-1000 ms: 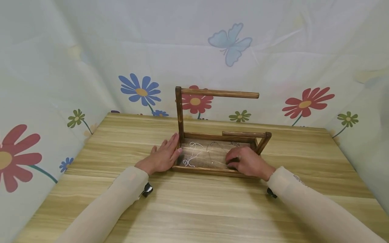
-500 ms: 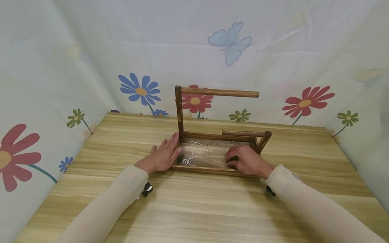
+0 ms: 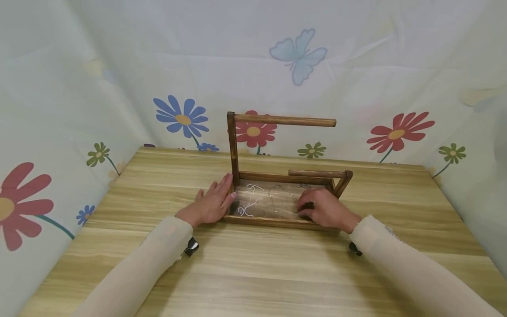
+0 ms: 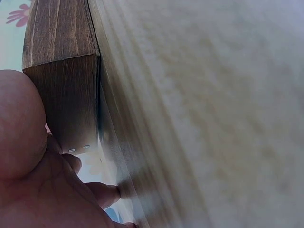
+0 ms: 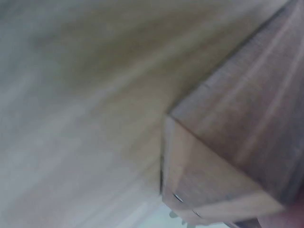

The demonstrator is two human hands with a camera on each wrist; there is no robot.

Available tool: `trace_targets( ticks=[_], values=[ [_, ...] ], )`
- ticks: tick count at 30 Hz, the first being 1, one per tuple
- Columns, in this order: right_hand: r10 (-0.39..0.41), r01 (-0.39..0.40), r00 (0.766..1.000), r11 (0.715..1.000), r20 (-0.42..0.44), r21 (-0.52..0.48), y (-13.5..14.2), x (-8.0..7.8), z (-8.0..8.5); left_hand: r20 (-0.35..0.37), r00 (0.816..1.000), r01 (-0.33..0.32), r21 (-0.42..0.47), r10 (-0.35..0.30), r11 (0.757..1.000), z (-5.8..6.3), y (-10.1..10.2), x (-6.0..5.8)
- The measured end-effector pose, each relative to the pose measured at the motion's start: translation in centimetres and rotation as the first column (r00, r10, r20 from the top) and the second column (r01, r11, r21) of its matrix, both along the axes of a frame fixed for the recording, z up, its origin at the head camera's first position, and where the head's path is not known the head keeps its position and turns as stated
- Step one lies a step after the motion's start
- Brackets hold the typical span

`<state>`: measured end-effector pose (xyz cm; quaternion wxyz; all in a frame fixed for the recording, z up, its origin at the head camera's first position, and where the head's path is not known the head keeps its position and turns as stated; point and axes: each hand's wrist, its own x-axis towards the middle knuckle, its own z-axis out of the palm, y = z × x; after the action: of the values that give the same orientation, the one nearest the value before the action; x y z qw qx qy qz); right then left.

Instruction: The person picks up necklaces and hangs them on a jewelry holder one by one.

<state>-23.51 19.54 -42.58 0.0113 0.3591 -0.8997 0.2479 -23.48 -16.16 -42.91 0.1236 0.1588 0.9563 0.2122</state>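
Observation:
A brown wooden tray (image 3: 273,223) with upright handle bars stands on the table. Inside, a silvery-white necklace (image 3: 253,203) with a small round pendant lies at the left. A very fine necklace (image 3: 276,211) is in the middle, and part of a darker chain (image 3: 305,186) shows at the back right. My left hand (image 3: 211,206) rests flat against the tray's left end, thumb over its rim. My right hand (image 3: 325,208) reaches into the right part, fingers and thumb curled close together. Its fingertips are partly hidden, so whether they pinch a chain does not show.
An L-shaped post with a long bar (image 3: 285,120) rises from the tray's left end. A shorter bar (image 3: 317,173) on a slanted post (image 3: 343,186) leans at the right, just behind my right hand. A flower-printed cloth (image 3: 222,75) hangs behind the wood-grain table (image 3: 253,268).
My right hand has shifted slightly to the right inside the tray, with fingers still curled. A bit of the fine necklace near it has moved slightly. The left hand stays in place.

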Motion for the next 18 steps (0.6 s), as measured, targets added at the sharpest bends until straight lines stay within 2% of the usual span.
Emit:
trace_targets(
  ticks=[6,12,18],
  values=[
    [-0.034,0.034,0.999,0.999,0.035,-0.023,0.38,0.23,0.04,0.004,1.000,-0.004,0.022,0.004,1.000,-0.19,-0.28,0.17],
    [-0.056,0.057,0.998,0.996,-0.020,0.063,0.76,0.55,0.31,0.005,1.000,0.002,0.068,-0.002,0.998,-0.27,-0.19,0.17],
    [-0.053,0.052,0.999,0.990,0.003,0.134,0.93,0.56,0.62,-0.007,1.000,-0.004,0.028,0.004,1.000,-0.28,-0.10,-0.01]
  ],
)
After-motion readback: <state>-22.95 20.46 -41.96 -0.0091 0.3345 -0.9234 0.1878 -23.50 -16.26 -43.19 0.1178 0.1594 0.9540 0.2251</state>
